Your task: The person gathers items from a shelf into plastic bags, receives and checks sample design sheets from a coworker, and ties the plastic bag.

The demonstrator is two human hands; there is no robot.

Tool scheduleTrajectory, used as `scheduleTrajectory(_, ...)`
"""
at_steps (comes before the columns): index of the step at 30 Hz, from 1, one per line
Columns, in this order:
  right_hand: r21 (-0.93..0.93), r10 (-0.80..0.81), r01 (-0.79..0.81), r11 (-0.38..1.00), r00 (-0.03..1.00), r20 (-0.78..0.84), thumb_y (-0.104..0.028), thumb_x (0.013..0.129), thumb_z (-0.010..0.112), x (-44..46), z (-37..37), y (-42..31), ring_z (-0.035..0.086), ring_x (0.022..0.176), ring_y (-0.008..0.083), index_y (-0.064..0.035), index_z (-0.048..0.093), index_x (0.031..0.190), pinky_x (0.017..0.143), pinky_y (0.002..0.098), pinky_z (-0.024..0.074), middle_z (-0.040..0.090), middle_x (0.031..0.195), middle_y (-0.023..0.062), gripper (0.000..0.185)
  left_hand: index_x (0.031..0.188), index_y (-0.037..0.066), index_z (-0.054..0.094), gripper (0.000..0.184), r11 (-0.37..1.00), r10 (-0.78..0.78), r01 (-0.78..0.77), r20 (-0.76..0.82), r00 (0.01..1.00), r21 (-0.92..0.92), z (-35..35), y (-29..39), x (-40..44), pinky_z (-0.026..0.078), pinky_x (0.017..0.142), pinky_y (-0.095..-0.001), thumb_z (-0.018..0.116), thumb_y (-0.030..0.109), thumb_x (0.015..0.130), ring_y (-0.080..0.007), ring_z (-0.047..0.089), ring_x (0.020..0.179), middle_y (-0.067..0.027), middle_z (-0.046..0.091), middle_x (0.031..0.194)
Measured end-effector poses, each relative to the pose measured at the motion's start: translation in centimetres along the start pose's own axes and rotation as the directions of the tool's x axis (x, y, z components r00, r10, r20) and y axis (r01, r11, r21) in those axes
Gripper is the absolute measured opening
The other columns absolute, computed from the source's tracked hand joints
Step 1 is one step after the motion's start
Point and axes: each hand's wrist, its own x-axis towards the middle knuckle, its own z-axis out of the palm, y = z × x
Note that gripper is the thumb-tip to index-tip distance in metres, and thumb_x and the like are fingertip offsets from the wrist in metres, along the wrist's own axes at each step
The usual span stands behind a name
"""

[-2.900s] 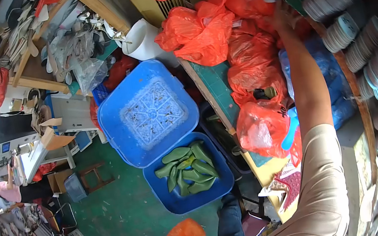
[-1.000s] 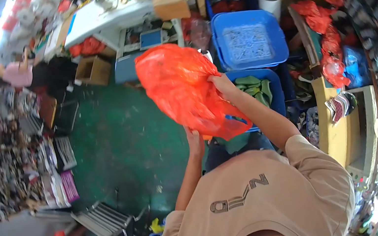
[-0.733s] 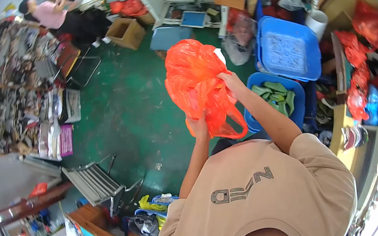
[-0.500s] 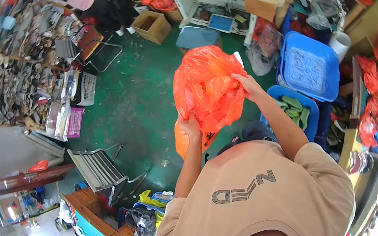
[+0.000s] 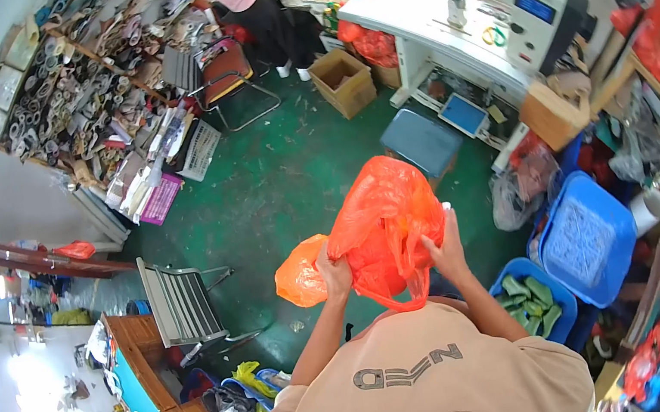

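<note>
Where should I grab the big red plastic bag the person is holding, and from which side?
Probably by the looped handle of the red plastic bag, coming from the side nearest the person's shirt. The loop sticks out that way and looks free, while the left hand and right hand hold the bag's two sides.

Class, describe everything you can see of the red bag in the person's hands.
The red bag looks like thin, crinkled, slightly shiny plastic. It bulges on the far side, with a loose handle-like loop hanging nearest the shirt. It is held up above the green floor; the left hand grips one side, the right hand touches the other. Any contents cannot be made out.
</note>
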Motion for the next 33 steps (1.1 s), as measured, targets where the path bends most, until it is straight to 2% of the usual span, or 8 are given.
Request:
scheduleTrajectory(7, 0.139, -0.258, 0.218, 0.966, 0.832, 0.491, -0.056, 0.077, 0.065, 11.2, 4.5, -7.2, 0.018, 0.139, 0.0392, 0.0008, 0.018, 0.145, 0.110, 0.0575, 0.0142, 0.025, 0.148, 0.0220, 0.100, 0.097, -0.003, 0.063, 0.024, 0.987, -0.106, 0.121, -0.135, 0.985, 0.107, -0.7, -0.4, 10.5, 0.049, 0.073, -0.0325, 0.047, -0.007, 0.078, -0.0170, 0.061, 0.081, -0.0114, 0.067, 0.086)
scheduleTrajectory(11, 0.089, -0.263, 0.278, 0.956, 0.688, 0.677, -0.063, 0.065, 0.072, 17.8, 7.3, -13.7, 0.016, 0.139, 0.0401, 0.0048, 0.009, 0.144, 0.112, 0.0515, 0.0154, 0.016, 0.149, 0.0271, 0.122, 0.097, -0.004, 0.062, 0.026, 0.968, -0.116, 0.161, -0.226, 0.967, 0.191, -2.0, -0.2, 15.2, 0.048, 0.073, -0.0341, 0.047, -0.007, 0.076, -0.0226, 0.063, 0.081, -0.0153, 0.066, 0.086)
scheduleTrajectory(14, 0.078, -0.376, 0.438, 0.895, 0.651, 0.660, -0.047, 0.069, 0.075, 21.3, 11.1, -14.4, 0.032, 0.132, 0.0396, 0.0064, 0.012, 0.143, 0.108, 0.0451, 0.0291, 0.029, 0.142, 0.0281, 0.111, 0.097, -0.004, 0.063, 0.021, 0.970, -0.096, 0.160, -0.317, 0.944, 0.183, -3.3, -2.8, 18.5, 0.048, 0.071, -0.0339, 0.052, -0.003, 0.079, -0.0215, 0.063, 0.078, -0.0151, 0.066, 0.081)
scheduleTrajectory(17, -0.019, -0.202, 0.296, 0.955, 0.696, 0.689, -0.031, 0.073, 0.072, 24.5, 16.7, -13.2, 0.052, 0.114, 0.0369, 0.0021, 0.035, 0.136, 0.094, 0.0404, 0.0439, 0.053, 0.121, 0.0241, 0.080, 0.093, -0.005, 0.061, 0.019, 0.971, -0.147, 0.201, -0.337, 0.930, 0.131, -5.0, -5.4, 22.5, 0.048, 0.072, -0.0361, 0.050, -0.004, 0.078, -0.0284, 0.064, 0.078, -0.0179, 0.065, 0.080)
scheduleTrajectory(23, 0.144, -0.274, 0.252, 0.957, 0.616, 0.738, -0.011, 0.078, 0.065, 31.6, 28.0, -9.9, 0.064, 0.087, 0.0305, -0.0028, 0.064, 0.104, 0.074, 0.0378, 0.0500, 0.065, 0.087, 0.0139, 0.027, 0.092, -0.005, 0.061, 0.016, 0.976, -0.161, 0.194, -0.278, 0.947, 0.095, -8.7, -12.0, 33.6, 0.048, 0.069, -0.0357, 0.053, -0.002, 0.078, -0.0272, 0.064, 0.075, -0.0180, 0.064, 0.078)
scheduleTrajectory(26, 0.386, -0.217, 0.002, 0.922, 0.830, 0.514, -0.012, 0.083, 0.065, 35.6, 29.7, -17.9, 0.063, 0.082, 0.0223, 0.0005, 0.064, 0.095, 0.070, 0.0349, 0.0494, 0.065, 0.086, 0.0104, 0.018, 0.092, -0.005, 0.062, 0.016, 0.986, -0.119, 0.142, -0.232, 0.965, 0.087, -11.9, -14.7, 41.2, 0.048, 0.068, -0.0357, 0.055, -0.002, 0.078, -0.0275, 0.064, 0.075, -0.0183, 0.064, 0.078)
scheduleTrajectory(30, 0.274, 0.008, -0.325, 0.905, 0.657, 0.754, -0.022, 0.091, 0.059, 42.2, 32.6, -22.5, 0.057, 0.070, 0.0124, 0.0001, 0.064, 0.092, 0.063, 0.0272, 0.0475, 0.063, 0.079, 0.0047, 0.023, 0.097, -0.003, 0.063, 0.021, 0.989, -0.129, 0.138, -0.152, 0.980, 0.052, -16.6, -16.8, 50.3, 0.049, 0.071, -0.0365, 0.060, 0.003, 0.077, -0.0317, 0.066, 0.081, -0.0195, 0.066, 0.083)
scheduleTrajectory(33, 0.363, 0.073, -0.478, 0.800, 0.678, 0.731, -0.022, 0.092, 0.054, 45.2, 34.3, -25.2, 0.057, 0.066, 0.0102, -0.0018, 0.065, 0.087, 0.059, 0.0258, 0.0486, 0.061, 0.075, 0.0037, 0.023, 0.103, -0.002, 0.063, 0.029, 0.985, -0.153, 0.158, -0.065, 0.986, 0.070, -18.6, -19.5, 56.3, 0.050, 0.074, -0.0358, 0.066, 0.011, 0.077, -0.0304, 0.066, 0.086, -0.0194, 0.066, 0.089)
